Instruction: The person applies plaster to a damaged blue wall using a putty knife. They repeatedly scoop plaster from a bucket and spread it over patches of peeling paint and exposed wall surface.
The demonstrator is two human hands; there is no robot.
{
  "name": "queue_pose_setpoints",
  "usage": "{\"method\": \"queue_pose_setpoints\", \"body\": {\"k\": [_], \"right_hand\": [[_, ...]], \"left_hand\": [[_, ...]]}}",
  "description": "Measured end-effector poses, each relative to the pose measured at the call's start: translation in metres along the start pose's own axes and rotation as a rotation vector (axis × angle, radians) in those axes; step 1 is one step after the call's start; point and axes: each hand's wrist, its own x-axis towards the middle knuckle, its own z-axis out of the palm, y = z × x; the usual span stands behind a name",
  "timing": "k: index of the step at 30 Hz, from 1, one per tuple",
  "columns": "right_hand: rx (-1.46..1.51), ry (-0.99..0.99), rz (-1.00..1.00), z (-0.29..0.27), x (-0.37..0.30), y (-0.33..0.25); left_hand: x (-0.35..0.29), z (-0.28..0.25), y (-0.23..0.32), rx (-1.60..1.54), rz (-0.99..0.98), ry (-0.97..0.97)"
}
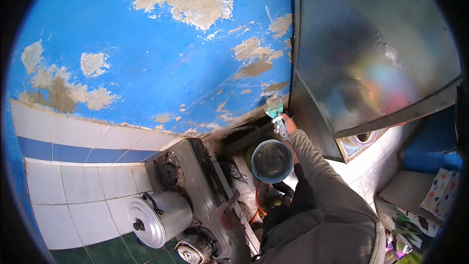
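As the right arm is stretched toward the wall's lower edge: right hand (289, 124) wrapped round a small scraper with a fan-shaped teal blade and a mottled grey handle (274, 109).
Scraper position: beside the blue-painted wall with bare tan patches (161, 63), just left of the tall, glossy grey panel (376, 54). Blade contact with the wall: cannot tell.
Scraper handling: judged light, the handle rigid; blade material uncertain, perhaps with slight flex. A damp or dusty handle could slip.
Scraper hold: by the handle, fingers clear of the blade's edge; thumb near the neck should steady it.
Left hand (227, 216): blurred, low, by the dark grey metal stove (202, 203); grip cannot be told.
Bucket: round, blue-rimmed, dark grey inside (272, 160), below the scraper. Contents unclear; if filled, probably heavy, best taken by opposite sides of the rim.
Pot: large silver metal pot with a black-knobbed lid (163, 217), at the stove's left side; smooth, likely slippery if wet.
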Motion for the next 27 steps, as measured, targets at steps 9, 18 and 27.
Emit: {"method": "queue_pose_setpoints", "body": {"k": [9, 18, 27], "right_hand": [[0.056, 0.022, -0.033, -0.018, 0.085, 0.012], [0.349, 0.145, -0.045, 0.061, 0.112, 0.019], [0.246, 0.222, -0.216, 0.132, 0.074, 0.017]], "left_hand": [[-0.058, -0.020, -0.065, -0.176, -0.240, 0.168], [-0.067, -0.015, -0.100, -0.056, -0.084, 0.202], [-0.040, -0.013, -0.033, 0.159, -0.157, 0.009]]}}
